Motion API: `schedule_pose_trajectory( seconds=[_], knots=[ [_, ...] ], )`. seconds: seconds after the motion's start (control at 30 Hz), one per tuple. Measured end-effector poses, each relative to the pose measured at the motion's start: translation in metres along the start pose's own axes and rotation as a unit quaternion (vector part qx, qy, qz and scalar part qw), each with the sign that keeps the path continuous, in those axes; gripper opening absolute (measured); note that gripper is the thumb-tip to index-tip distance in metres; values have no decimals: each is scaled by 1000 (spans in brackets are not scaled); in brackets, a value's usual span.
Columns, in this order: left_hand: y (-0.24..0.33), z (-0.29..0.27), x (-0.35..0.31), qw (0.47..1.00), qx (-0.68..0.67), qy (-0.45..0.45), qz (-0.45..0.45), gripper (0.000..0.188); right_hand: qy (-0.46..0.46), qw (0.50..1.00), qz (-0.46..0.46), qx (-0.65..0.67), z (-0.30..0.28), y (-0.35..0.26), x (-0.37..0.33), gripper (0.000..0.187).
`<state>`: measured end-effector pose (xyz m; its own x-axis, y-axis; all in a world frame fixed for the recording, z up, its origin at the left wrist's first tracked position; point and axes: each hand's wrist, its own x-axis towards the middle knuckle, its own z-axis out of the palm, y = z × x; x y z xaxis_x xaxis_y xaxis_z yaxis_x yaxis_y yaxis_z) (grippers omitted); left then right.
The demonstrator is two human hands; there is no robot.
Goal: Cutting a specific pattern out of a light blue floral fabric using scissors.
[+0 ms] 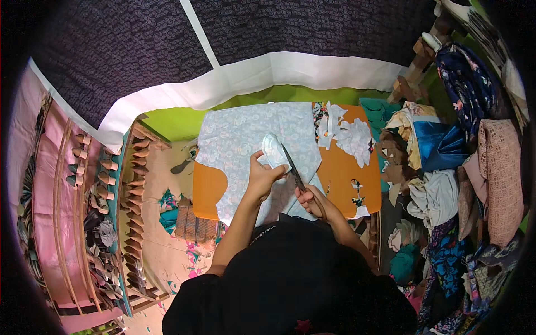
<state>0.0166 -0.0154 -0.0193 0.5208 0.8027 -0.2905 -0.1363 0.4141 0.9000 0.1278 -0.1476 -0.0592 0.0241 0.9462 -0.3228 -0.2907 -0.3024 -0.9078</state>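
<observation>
My left hand pinches a small rounded white piece, perhaps fabric or paper, and holds it up over the table's middle. In my right hand is a pair of dark scissors, the fingers closed round the handles. Its blades point up and away along the right edge of the white piece; whether they touch it I cannot tell. Beneath both hands lies a large pale, faintly patterned cloth with curved cut edges, spread over the orange table.
White and floral scraps lie at the table's far right. Folded and heaped fabrics crowd the right side. Racks of shoe-shaped forms stand on the left. More scraps litter the floor. Dark patterned cloth with a white border hangs beyond.
</observation>
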Motion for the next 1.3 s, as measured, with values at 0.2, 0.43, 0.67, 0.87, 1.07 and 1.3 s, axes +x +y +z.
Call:
schedule_pose_trajectory(
  seconds=[0.2,0.43,0.67,0.87,1.07,1.3],
  knots=[
    [-2,-3,0,999,31,-19,-5,69,18,1000,-4,3,1,-1,0,16],
    [8,-1,-2,998,48,-30,-7,69,1,999,4,-43,-1,0,0,17],
    [2,-6,-1,996,82,-46,0,69,13,1000,11,-12,0,-11,-3,16],
    [11,-7,-2,994,94,-52,-13,70,24,997,-16,-69,1,-8,-3,35],
    [12,-13,1,990,85,-109,-24,54,25,985,-55,-163,4,-16,-5,53],
    [10,-17,5,992,79,-101,-21,20,75,955,-102,-269,4,-17,-5,58]
  ],
)
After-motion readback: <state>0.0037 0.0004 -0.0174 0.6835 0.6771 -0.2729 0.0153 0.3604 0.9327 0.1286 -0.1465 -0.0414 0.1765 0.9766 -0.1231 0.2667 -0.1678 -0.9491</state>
